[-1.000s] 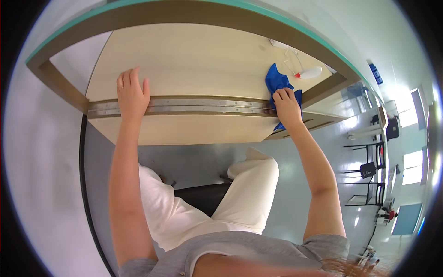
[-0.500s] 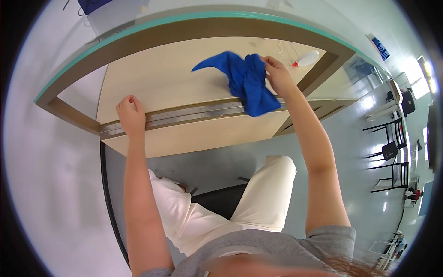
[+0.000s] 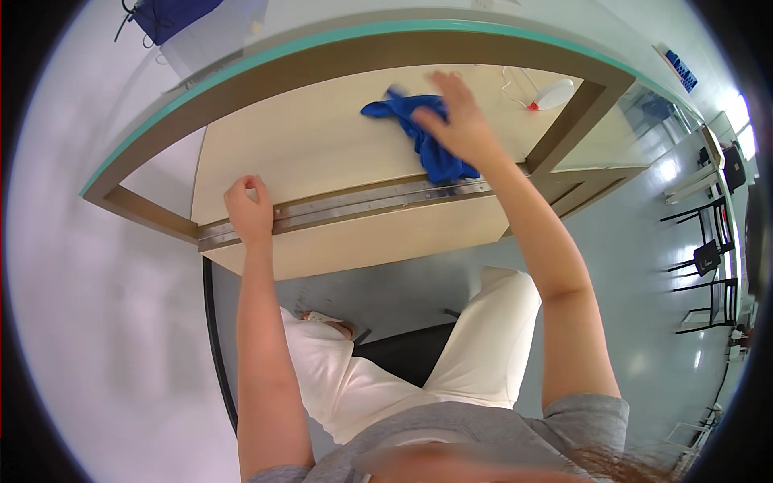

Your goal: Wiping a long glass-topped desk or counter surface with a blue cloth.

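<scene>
A crumpled blue cloth (image 3: pixel 435 157) lies on the beige board inside the glass-topped case, its lower end reaching over the metal hinge strip (image 3: pixel 354 206). My right hand (image 3: pixel 460 121) is over the upper right part of the cloth, fingers spread and thumb apart, slightly blurred. Nothing is gripped in it; whether it touches the cloth I cannot tell. At the left end of the hinge strip rests my left hand (image 3: pixel 250 211), its fingers curled in toward the thumb with no object showing between them.
A brown frame (image 3: pixel 346 58) with a green-edged glass top (image 3: pixel 378 28) arches over the board. To the right of the cloth lies a white bottle (image 3: pixel 554 95) with a red tip. Black chairs (image 3: pixel 713 258) stand far right; a dark blue bag (image 3: pixel 173 18) is at the upper left.
My right hand has let go of the blue cloth and opened. The cloth has dropped onto the board. My left hand stays at the strip, and the whole view has shifted slightly.
</scene>
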